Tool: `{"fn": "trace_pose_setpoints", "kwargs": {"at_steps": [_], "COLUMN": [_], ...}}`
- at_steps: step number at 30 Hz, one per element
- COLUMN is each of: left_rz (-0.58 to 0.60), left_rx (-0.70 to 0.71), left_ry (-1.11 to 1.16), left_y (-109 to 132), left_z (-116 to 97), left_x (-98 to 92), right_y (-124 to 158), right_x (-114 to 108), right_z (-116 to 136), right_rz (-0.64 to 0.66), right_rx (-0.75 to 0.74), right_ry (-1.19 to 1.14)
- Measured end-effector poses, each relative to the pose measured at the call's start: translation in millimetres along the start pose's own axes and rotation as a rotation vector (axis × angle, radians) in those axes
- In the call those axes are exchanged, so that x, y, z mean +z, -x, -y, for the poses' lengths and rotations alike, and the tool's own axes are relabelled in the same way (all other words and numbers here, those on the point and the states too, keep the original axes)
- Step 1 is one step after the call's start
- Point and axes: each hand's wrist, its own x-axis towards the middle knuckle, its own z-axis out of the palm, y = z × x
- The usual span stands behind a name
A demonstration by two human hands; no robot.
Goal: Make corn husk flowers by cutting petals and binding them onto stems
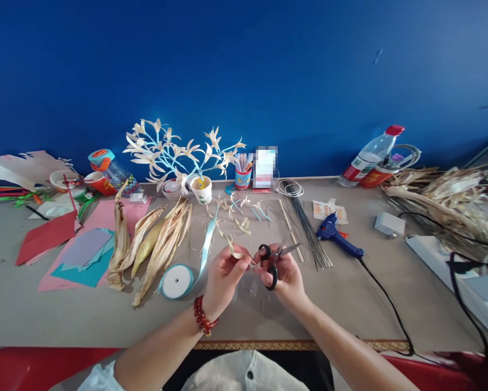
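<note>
My left hand (227,274) is closed on a pale strip of corn husk (236,254), pinched between thumb and fingers. Black-handled scissors (273,266) rest in my right hand (288,277), their blades apart and pointing away to the right. The right fingertips meet the end of the strip near the left ones. Just left of my hands lies a roll of light blue ribbon (177,281), its loose tail running up the table. Beyond the hands are small husk flowers on blue stems (244,203).
Dried corn husks (162,247) and coloured paper (83,250) lie left. A cup (201,190) holds a husk-flower branch. Thin wires (309,233), a blue glue gun (337,236) with a trailing cord, and a power strip (443,274) are right. A bottle (368,157) leans at the back.
</note>
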Motion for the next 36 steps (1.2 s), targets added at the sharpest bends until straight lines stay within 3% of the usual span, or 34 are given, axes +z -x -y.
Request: {"fn": "trace_pose_setpoints", "kwargs": {"at_steps": [7, 9, 12, 14, 17, 21, 24, 29, 36], "left_rz": [0.189, 0.222, 0.243, 0.349, 0.471, 0.407, 0.262, 0.025, -0.003], "left_rx": [0.101, 0.025, -0.21, -0.308, -0.347, -0.298, -0.252, -0.126, -0.063], "left_ry": [-0.262, -0.233, -0.069, -0.021, -0.089, -0.187, -0.148, -0.018, -0.053], "left_y": [-4, -8, -13, -15, -15, -15, -15, -15, -11], "left_z": [-7, -8, -10, -11, -10, -7, -6, -10, -10], "left_x": [-7.7, -11.2, -15.9, -18.5, -20.4, -19.6, -18.3, -17.0, -17.2], "right_y": [-6, -9, -10, -10, -10, -13, -13, -7, -2], "right_x": [-10, -16, -22, -24, -23, -20, -18, -13, -7], "right_z": [8, 11, 14, 15, 15, 15, 13, 1, -12], "right_rz": [0.006, 0.1, 0.244, 0.298, 0.319, 0.235, 0.204, 0.381, 0.419], "right_rx": [0.011, 0.041, 0.096, 0.113, 0.116, 0.113, 0.136, 0.201, 0.223], "right_ry": [-0.015, -0.017, 0.028, 0.082, 0.144, 0.14, 0.118, 0.167, 0.206]}}
